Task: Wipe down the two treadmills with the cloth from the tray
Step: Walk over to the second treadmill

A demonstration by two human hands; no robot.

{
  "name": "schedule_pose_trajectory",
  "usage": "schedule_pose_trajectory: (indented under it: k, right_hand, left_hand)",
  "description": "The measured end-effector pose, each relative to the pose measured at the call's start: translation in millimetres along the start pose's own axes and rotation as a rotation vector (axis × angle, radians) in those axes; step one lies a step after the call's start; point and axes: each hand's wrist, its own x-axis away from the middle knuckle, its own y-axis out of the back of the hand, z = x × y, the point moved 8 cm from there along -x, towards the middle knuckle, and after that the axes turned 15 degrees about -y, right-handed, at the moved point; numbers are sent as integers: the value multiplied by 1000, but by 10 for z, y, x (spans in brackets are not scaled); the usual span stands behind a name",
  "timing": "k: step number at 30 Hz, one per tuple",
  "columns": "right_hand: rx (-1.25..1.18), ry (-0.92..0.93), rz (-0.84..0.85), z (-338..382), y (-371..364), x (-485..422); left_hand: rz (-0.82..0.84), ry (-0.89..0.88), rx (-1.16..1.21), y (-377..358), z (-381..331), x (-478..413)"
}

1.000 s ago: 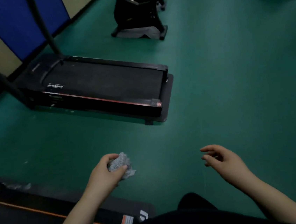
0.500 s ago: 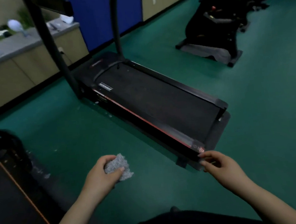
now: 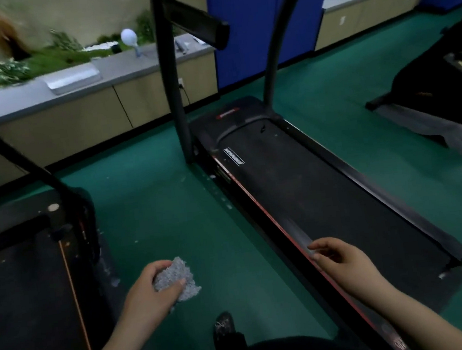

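Since half a second ago the view has swung: the treadmill [image 3: 311, 195] now runs lengthwise beneath the right hand [image 3: 344, 262], which hovers loosely curled and empty over its side rail [image 3: 279, 228]. The left hand [image 3: 148, 297] clutches the bunched cloth [image 3: 175, 276] above the floor [image 3: 155, 197] — touching no machine, so this deck likely remains unwiped. Its long axis points away from the hands, uprights [image 3: 170, 81] at the far end.
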Motion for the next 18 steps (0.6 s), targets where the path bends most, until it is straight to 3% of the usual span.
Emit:
schedule_pose_trajectory:
  k: [9,18]
  right_hand:
    - [-55,32,3,1317,-320,-1190]
    - [6,19,19,2072,-389,-2485]
  left_hand:
    - [-11,-44,-43,653,-221,-1672]
    - [4,-8,8,650,-255,-3199]
